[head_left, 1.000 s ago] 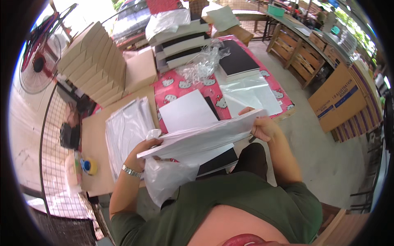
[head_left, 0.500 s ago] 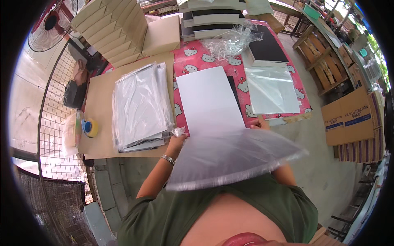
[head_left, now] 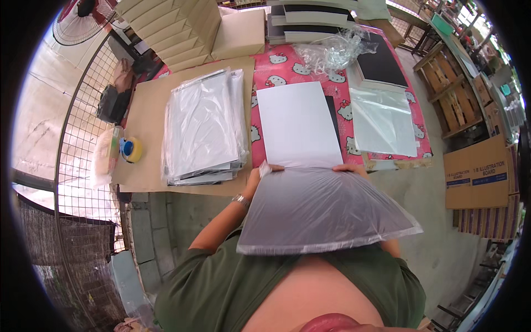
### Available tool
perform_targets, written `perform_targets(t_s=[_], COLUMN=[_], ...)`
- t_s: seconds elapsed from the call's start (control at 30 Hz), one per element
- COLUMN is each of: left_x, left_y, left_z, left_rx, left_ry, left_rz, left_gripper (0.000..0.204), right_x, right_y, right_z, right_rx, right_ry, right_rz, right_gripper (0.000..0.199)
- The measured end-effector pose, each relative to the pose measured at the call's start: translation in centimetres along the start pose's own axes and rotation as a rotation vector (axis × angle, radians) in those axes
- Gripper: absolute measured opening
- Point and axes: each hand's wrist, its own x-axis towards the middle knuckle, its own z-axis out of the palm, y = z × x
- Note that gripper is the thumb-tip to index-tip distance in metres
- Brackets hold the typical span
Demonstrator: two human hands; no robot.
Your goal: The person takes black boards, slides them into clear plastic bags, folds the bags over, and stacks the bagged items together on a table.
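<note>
A stack of white board (head_left: pixel 298 119) lies at the front edge of the table, its near end inside the mouth of a clear plastic bag (head_left: pixel 326 213). The rest of the bag spreads toward my body over my lap. My left hand (head_left: pixel 260 176) is closed on the bag's left edge at the mouth, thumb on top, with a small crumpled white piece (head_left: pixel 266 168) against it. At the opposite edge my right hand (head_left: pixel 354 169) grips the bag, its fingers partly hidden beneath. A black board (head_left: pixel 333 110) shows under the white board's right side.
Left of the board is a pile of plastic-wrapped boards (head_left: pixel 204 124) on brown cardboard (head_left: pixel 145 133), beside a tape roll (head_left: pixel 131 149). To the right lie flat clear bags (head_left: pixel 384 122), a black-topped stack (head_left: pixel 379 63) and crumpled plastic (head_left: pixel 334 52). Folded brown boxes (head_left: pixel 171 27) stand behind.
The bag has dropped from a billowing, blurred shape and lies flatter toward me. My right hand has shifted onto the bag's edge. The whole view has tilted slightly.
</note>
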Motion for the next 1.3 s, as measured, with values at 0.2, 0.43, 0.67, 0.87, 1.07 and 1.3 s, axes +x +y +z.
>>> perform_targets(t_s=[0.2,0.43,0.67,0.87,1.07,1.3], left_x=[0.7,-0.4,-1.7,-7.1,-10.3,-6.2], left_y=[0.4,0.9,7.2,5.6,16.2,9.7], left_z=[1.4,0.0,-10.2,-18.5,-21.0,-16.2], left_rx=[-0.055,-0.257,-0.372,-0.394,0.69,1.434], left_ry=[0.181,0.683,1.131,1.286,1.34,0.899], left_rz=[-0.22,-0.167,-0.299,0.14,0.366,-0.192], left_gripper=[0.021,0.02,0.034,0.029,0.027,0.038], right_x=[2.8,6.2,14.9,17.6,17.2,11.7], right_y=[4.1,-3.8,-9.0,-17.0,-11.1,0.1], right_z=[-0.3,3.3,10.7,16.7,17.4,8.6], right_rx=[0.007,0.064,0.404,0.274,-0.232,-0.891], right_ry=[0.084,0.267,-0.007,-0.274,-0.254,0.574], right_rz=[0.246,0.107,-0.169,-0.013,-0.211,-0.031], right_gripper=[0.023,0.032,0.041,0.061,0.051,0.044])
